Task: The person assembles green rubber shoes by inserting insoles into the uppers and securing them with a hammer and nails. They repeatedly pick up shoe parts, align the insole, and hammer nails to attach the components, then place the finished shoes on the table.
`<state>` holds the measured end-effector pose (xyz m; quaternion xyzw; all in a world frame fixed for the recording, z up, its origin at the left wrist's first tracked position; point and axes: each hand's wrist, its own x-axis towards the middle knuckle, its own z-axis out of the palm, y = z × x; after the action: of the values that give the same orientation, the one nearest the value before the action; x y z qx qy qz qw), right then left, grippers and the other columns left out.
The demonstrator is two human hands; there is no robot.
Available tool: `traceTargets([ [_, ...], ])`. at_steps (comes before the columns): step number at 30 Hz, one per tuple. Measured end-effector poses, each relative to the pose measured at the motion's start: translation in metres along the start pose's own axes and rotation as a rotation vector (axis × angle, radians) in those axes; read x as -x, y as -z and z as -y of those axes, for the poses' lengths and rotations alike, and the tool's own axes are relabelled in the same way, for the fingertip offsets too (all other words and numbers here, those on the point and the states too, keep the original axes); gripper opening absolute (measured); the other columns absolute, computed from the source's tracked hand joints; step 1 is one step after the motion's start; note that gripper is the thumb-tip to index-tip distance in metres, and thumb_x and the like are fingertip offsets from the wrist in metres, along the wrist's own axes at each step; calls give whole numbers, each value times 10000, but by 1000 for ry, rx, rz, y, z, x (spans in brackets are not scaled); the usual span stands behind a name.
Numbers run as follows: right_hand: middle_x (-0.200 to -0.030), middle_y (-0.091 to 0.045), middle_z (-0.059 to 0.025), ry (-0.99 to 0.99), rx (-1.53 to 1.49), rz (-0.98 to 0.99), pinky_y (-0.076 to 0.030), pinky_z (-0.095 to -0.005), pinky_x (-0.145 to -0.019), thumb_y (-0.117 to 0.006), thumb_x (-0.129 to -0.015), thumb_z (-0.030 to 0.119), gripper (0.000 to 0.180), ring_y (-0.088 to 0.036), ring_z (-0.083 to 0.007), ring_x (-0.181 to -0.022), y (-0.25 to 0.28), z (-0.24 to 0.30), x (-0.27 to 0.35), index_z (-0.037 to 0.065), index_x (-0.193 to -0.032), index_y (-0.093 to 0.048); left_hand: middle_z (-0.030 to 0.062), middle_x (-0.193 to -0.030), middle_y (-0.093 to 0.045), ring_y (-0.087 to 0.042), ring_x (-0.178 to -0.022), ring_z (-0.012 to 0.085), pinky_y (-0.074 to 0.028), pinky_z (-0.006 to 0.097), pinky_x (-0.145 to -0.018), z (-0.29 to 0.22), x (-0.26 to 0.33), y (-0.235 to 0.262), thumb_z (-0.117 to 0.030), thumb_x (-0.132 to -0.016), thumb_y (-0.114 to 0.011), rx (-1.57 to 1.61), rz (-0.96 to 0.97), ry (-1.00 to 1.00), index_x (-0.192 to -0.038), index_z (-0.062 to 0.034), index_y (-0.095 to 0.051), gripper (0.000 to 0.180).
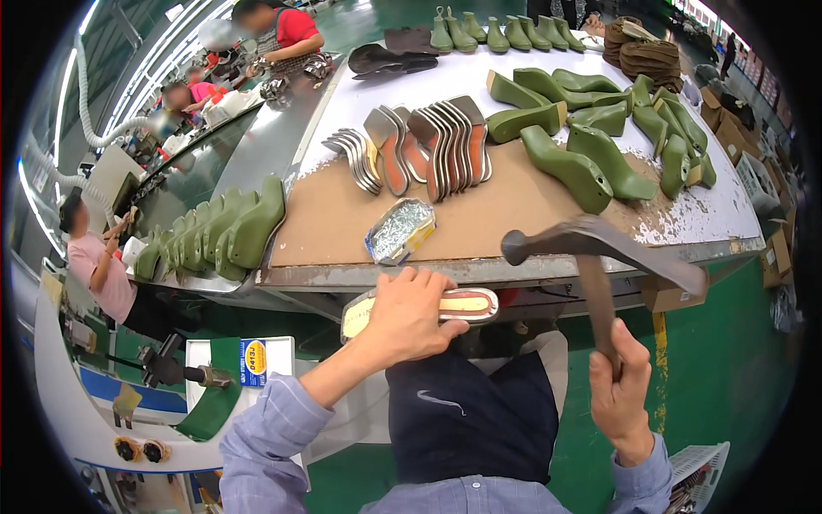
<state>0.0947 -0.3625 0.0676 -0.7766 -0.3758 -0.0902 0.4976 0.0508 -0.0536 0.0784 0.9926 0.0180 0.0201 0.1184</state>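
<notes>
- Head view: the left hand lies flat with fingers spread over a shoe insole, pinning it on a form above the person's lap; the form under the palm is mostly hidden.
- The right hand is clenched round the wooden handle of a hammer, raised above and to the right of the insole, its head pointing toward the left hand.
- Risk, as a judgement: the left fingertips sit right beside the bare stretch of insole, so a blow landing slightly off could catch them; a glancing hit could also knock the insole askew, since only the palm's pressure holds it.
- Risk, as a judgement: a small tin of tacks stands near the worktop's front edge, just beyond the left hand; a wide backswing could tip it.
- The worktop just ahead of both hands is brown board, its white coating chipped and flaking toward the right edge.
- Beyond the left hand a fan of insoles lies overlapped; beyond the right hand, green shoe lasts lie scattered, more standing in a row at the far end.
- Left of the left hand, more green lasts line a curved conveyor, where other people sit at work.
- The floor under the right hand is green.
</notes>
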Motion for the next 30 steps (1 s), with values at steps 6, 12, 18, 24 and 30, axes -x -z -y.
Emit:
traceTargets([
  [6, -880, -704, -181, -143, 12, 114, -550, -431, -611, -747, -883, 62, 448, -683, -393, -738, -29, -2, -11, 145, -1313, -655, 94, -1049, -672, -609, -1053, 297, -413, 462, -862, 3, -1, -3, -471, -778, -793, -1, -7, -3, -1151, -90, -651, 551],
  [12, -726, -597, -97, -2, 492, 33, -481, -413, -497, -750, -883, 132, 412, -597, -307, -558, -25, -37, -50, 233, -1278, -689, 127, -1005, -683, -638, -1009, 312, -442, 465, -857, 4, -7, -4, -477, -770, -788, -132, 19, -115, -1187, -91, -624, 591],
  [18, -949, -665, -128, 89, 545, 68, -489, -496, -811, -746, -890, 196, 336, -642, -339, -916, -34, -100, -106, 121, -1208, -663, 226, -927, -717, -718, -876, 364, -567, 455, -780, 4, -20, 51, -490, -704, -782, 109, 171, 33, -1252, -115, -590, 691],
  [24, -1157, -648, -218, -60, 527, -282, -483, -487, -926, -756, -884, 190, 462, -609, -431, -1094, -17, -181, -173, 4, -1264, -571, 80, -1115, -660, -631, -983, 181, -498, 314, -901, 171, 41, 82, -179, -826, -841, 864, -957, 385, -1232, -23, -574, 510],
  [30, -1150, -639, -283, -230, 382, -129, -505, -506, -874, -725, -901, 133, 441, -619, -486, -1050, -23, -210, -193, -29, -1256, -517, 150, -1076, -697, -646, -1001, 291, -497, 389, -921, 286, 68, -18, -196, -789, -846, 346, -819, 714, -1181, -15, -639, 479],
])
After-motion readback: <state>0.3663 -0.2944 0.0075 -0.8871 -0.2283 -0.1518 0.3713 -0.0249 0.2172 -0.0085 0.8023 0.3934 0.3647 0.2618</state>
